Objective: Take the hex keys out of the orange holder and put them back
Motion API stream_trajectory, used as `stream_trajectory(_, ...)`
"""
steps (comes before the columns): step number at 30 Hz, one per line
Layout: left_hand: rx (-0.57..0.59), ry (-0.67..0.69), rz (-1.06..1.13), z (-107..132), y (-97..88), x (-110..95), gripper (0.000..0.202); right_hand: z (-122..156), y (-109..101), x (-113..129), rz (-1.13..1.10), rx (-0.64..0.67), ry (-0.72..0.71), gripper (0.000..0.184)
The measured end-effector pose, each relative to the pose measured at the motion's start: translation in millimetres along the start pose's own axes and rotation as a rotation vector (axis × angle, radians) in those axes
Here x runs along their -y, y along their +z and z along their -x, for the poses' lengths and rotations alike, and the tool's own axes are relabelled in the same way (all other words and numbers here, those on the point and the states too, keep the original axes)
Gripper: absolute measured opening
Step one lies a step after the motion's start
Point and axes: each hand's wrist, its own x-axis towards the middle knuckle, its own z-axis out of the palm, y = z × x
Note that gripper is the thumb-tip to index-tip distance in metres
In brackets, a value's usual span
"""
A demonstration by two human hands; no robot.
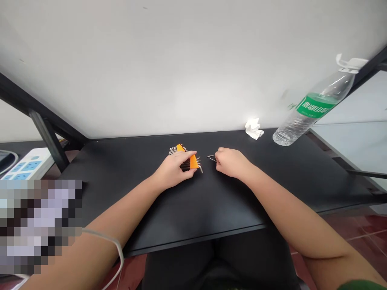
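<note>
1 orange hex-key holder (194, 162), gripped in L hand (174, 168), several keys (173, 150) slotted; approx. 2 rods (211, 156), prob. keys, out, pinched in R hand (231, 162).

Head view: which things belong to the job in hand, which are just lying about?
In hand:
- orange holder with bent metal keys, gripped by the left hand
- thin metal rods, held in the right hand

Apparently just lying about:
- plastic bottle
- crumpled white tissue
- socket strip
- white cable

Pixelated patch, left: can't tell.
</note>
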Motion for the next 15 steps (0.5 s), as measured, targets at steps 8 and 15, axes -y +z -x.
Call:
stream_trajectory(8, 0.029, 0.03, -0.001, 0.2, -0.5, 0.4, 0.052, 3.9, -7.7, 7.4, -0.384, -0.211, -0.198, 0.013)
stream_trajectory(15, 0.037, 0.073, -0.021, 0.0, 0.3, 0.1, 0.051, 4.7, -4.4, 7.0, -0.501, -0.319, -0.35, 0.021)
